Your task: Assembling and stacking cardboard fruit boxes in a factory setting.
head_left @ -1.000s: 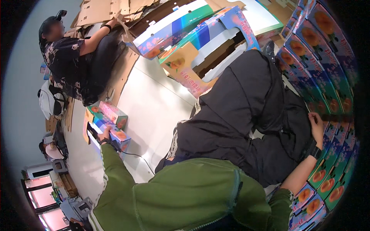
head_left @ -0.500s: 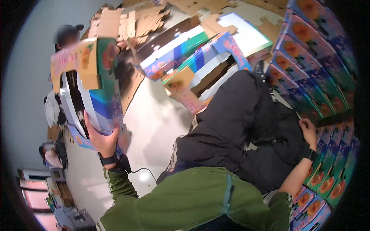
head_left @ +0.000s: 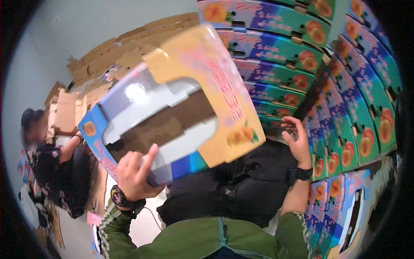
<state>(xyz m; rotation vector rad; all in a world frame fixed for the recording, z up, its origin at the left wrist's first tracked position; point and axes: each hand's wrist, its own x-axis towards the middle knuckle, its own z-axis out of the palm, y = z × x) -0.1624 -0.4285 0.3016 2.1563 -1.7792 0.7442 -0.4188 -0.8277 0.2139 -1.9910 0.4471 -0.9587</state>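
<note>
My left hand (head_left: pixel 138 172) grips the near left edge of a printed cardboard fruit box (head_left: pixel 228 129), with fingers over the rim of its top opening. The box is tilted in front of me above my lap, its yellow end pointing right and its blue end left. White flaps border the opening, and the brown inside shows no contents. Close to the box's right end, my right hand (head_left: pixel 297 144) is raised, fingers apart and slightly bent, holding nothing. The box hides part of my legs.
Stacked printed boxes (head_left: pixel 271 60) stand behind the held box, and another stack (head_left: pixel 366 108) rises at the right. More boxes (head_left: pixel 325 207) sit at the lower right. Flattened brown cardboard (head_left: pixel 142 47) lies at the back. A person (head_left: pixel 60 177) sits at the left.
The box in my left hand has swung from the far left to in front of me. My right hand has risen off my leg. The view has turned right.
</note>
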